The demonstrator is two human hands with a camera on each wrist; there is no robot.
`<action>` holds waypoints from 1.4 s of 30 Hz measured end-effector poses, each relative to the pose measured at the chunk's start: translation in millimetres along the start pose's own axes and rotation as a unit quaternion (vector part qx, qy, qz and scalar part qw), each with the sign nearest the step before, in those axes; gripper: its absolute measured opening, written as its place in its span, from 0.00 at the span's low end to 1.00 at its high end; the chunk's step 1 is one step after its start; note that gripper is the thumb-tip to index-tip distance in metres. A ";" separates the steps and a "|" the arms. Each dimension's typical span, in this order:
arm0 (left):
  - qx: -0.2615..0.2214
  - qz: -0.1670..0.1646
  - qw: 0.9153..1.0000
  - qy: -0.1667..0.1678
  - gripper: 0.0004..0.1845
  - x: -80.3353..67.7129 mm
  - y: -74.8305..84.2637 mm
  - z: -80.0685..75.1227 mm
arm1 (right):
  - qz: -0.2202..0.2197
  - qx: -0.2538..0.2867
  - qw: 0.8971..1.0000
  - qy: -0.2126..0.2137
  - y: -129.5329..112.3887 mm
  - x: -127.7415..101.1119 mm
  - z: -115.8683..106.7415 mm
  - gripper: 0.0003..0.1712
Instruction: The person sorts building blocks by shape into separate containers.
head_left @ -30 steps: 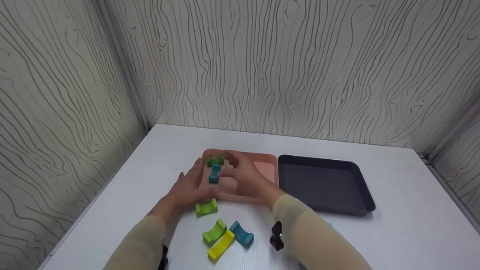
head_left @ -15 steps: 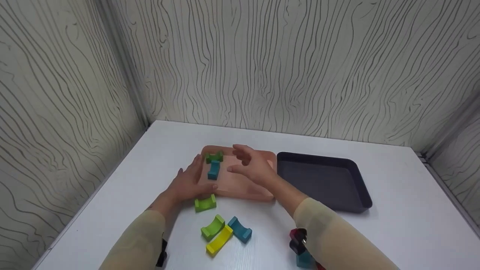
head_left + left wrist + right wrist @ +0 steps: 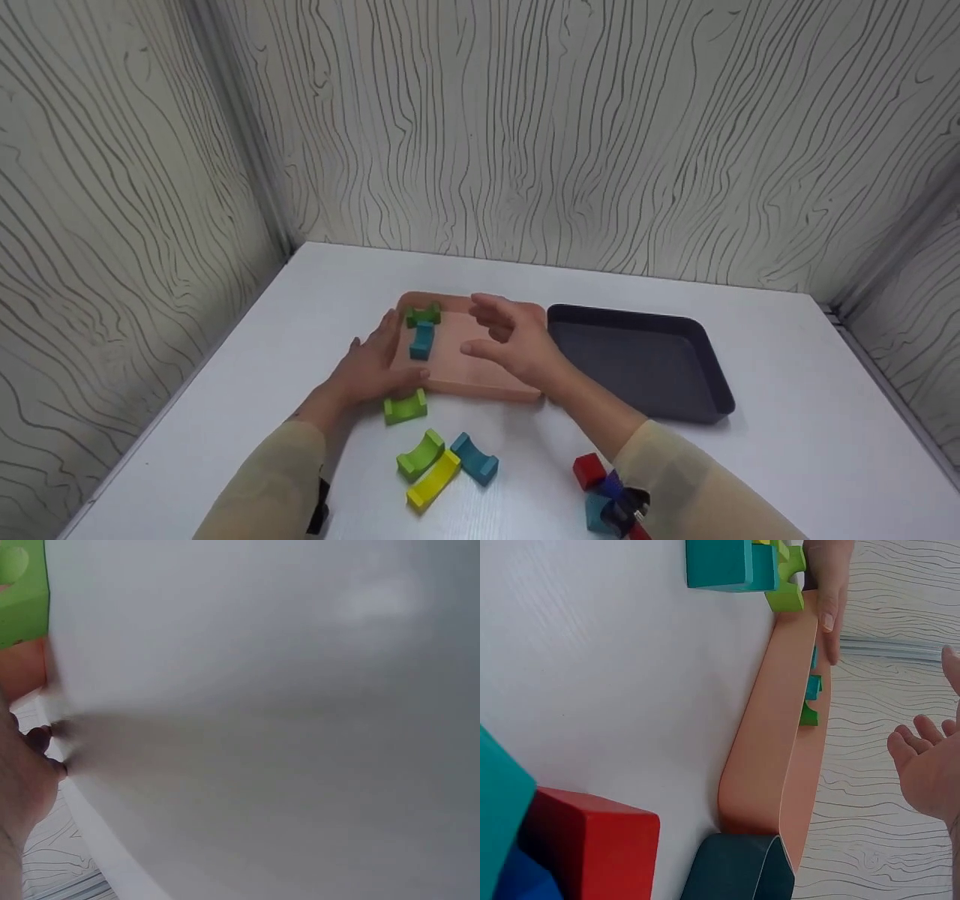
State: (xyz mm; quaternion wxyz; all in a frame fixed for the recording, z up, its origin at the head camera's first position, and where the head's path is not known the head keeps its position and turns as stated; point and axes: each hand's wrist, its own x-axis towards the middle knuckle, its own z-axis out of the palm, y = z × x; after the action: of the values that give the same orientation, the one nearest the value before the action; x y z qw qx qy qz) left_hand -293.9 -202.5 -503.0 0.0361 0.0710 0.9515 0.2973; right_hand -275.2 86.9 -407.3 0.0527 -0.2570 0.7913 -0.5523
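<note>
Since a second ago your right hand [image 3: 510,341] has let go of the blocks on the pink tray [image 3: 480,375] and lifted clear; it now hovers above the tray's middle, fingers loosely spread and holding nothing, while a red block [image 3: 589,470] has come into view near the bench's [image 3: 795,435] front edge beside your right sleeve. Your left hand [image 3: 371,364] lies flat and relaxed against the tray's left edge, its thumb along the tray's near left corner, just above a light green block [image 3: 405,407] resting on the bench. The dark green block [image 3: 424,315] sits in the tray's far left corner, and the teal block [image 3: 421,341] lies just in front of it, touching or nearly so. Three more arched pieces, a green block [image 3: 420,454], a yellow block [image 3: 433,480] and a blue block [image 3: 475,458], cluster toward the bench's front edge; a dark tray [image 3: 637,364] stands to the right of the pink one. These blocks look like small, rigid, painted pieces, likely light and fairly smooth, so they may slide on the tray if you nudge them. Take each by its two flat side faces, thumb against forefinger, rather than across the curved hollow.
</note>
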 end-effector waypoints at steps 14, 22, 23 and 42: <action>-0.001 0.005 1.000 -0.005 0.67 1.9 3.3 1.2 | 0.004 0.064 0.997 0.034 -6.1 -37.3 -2.9 0.42; 0.001 0.008 1.000 -0.007 0.66 4.3 5.6 0.3 | 0.028 0.079 0.996 0.040 -6.2 -64.1 5.8 0.43; 0.002 0.010 1.000 -0.008 0.66 4.6 5.8 0.4 | 0.035 0.080 0.995 0.042 -6.3 -68.0 7.7 0.44; 0.007 0.007 1.000 -0.008 0.66 -1.8 0.8 -1.1 | 0.126 0.173 0.975 0.052 8.6 -123.2 51.1 0.44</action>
State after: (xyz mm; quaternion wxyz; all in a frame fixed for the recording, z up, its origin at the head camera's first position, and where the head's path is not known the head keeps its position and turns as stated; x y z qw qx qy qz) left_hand -292.1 -202.8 -501.6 0.0409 0.0804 0.9527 0.2902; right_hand -153.3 103.1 -459.4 0.1245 -0.1133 0.7114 -0.6824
